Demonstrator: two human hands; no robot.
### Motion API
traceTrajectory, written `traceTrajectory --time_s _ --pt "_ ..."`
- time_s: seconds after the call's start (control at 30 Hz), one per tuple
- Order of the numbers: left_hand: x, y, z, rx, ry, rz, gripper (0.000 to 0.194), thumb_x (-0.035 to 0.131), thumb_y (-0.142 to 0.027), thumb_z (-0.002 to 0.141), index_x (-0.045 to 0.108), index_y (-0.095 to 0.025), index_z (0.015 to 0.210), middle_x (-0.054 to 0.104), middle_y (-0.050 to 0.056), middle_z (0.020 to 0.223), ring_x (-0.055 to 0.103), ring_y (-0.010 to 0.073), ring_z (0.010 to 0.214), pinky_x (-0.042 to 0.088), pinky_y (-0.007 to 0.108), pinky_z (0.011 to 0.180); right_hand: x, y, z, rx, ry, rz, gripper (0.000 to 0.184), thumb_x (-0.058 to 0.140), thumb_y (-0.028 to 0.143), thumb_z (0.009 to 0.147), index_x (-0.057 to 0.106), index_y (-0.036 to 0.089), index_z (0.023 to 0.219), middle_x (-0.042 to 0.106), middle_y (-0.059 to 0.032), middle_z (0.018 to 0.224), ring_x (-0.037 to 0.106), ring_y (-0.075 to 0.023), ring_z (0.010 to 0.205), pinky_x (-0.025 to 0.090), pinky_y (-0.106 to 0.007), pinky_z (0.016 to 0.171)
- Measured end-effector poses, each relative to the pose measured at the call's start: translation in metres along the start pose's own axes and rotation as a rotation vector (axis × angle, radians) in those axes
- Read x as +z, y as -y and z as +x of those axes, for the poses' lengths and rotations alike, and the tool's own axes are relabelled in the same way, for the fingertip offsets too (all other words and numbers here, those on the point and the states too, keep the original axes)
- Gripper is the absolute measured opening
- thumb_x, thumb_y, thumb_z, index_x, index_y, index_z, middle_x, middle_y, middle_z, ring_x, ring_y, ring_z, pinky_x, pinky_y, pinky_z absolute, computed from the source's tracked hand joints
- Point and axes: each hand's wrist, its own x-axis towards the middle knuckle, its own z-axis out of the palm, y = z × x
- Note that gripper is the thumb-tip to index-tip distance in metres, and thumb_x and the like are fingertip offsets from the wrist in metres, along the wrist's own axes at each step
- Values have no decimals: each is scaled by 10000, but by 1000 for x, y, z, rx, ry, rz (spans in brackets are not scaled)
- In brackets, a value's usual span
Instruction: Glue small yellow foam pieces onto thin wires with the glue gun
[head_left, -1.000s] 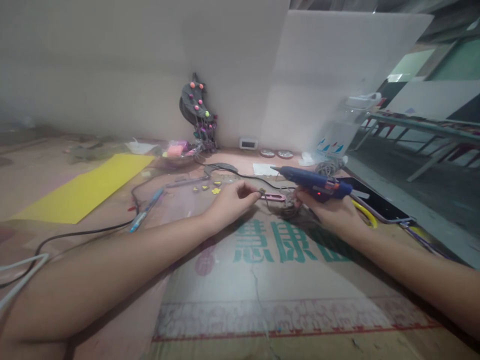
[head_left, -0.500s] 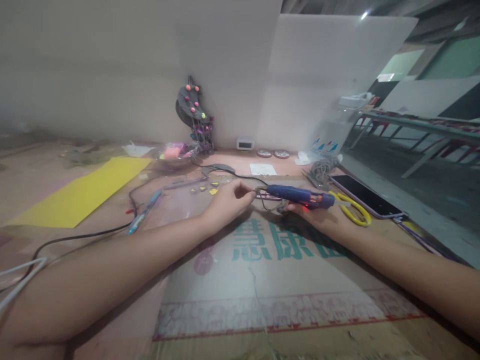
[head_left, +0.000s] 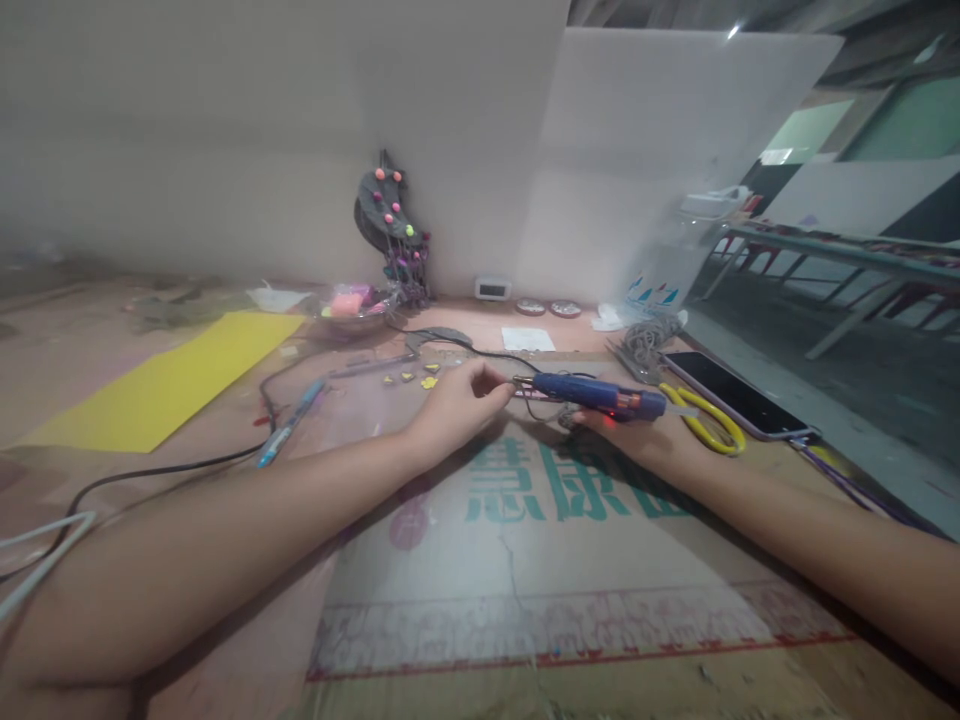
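Observation:
A blue hot glue gun (head_left: 589, 392) lies sideways in my right hand (head_left: 637, 436), its nozzle pointing left and a red light glowing on its body. My left hand (head_left: 466, 402) has thumb and forefinger pinched together right at the nozzle tip. Whatever sits between those fingertips is too small to make out. Just left of that hand are several small yellow pieces (head_left: 429, 382) on the board. Part of my right hand's fingers is hidden behind the glue gun.
Yellow scissors (head_left: 705, 425) and a phone (head_left: 739, 395) lie on the right. Yellow paper (head_left: 172, 380) and a blue pen (head_left: 292, 422) are on the left. A grey crescent ornament with coloured balls (head_left: 382, 212) stands at the back wall. A black cord (head_left: 180, 466) crosses the table.
The glue gun has shifted very slightly left and down, its nozzle still at my left fingertips. The whole view has drifted a little; otherwise both hands keep their grip.

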Motion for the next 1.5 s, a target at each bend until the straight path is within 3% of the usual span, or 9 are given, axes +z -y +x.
traceTrajectory --time_s 0.27,0.47,1.5 --pt "1 1 0 23 -10 33 103 603 -268 804 601 -164 805 667 16 808 617 154 767 463 267 707 -1 2 -2 68 -19 -85 232 678 445 697 591 231 677 622 6 604 581 -176 556 437 -282 501" --pt "1 1 0 23 -9 31 104 601 -272 798 596 -169 798 664 16 799 611 156 756 460 269 700 -1 1 -2 31 -24 -109 223 673 434 718 605 224 681 611 24 576 563 -149 520 420 -250 479" --pt "1 -3 -1 17 -10 30 91 606 -255 800 601 -164 789 662 15 787 612 150 743 458 265 685 -2 -4 -3 45 8 -140 230 626 458 755 622 234 701 623 14 606 577 -163 553 425 -262 495"
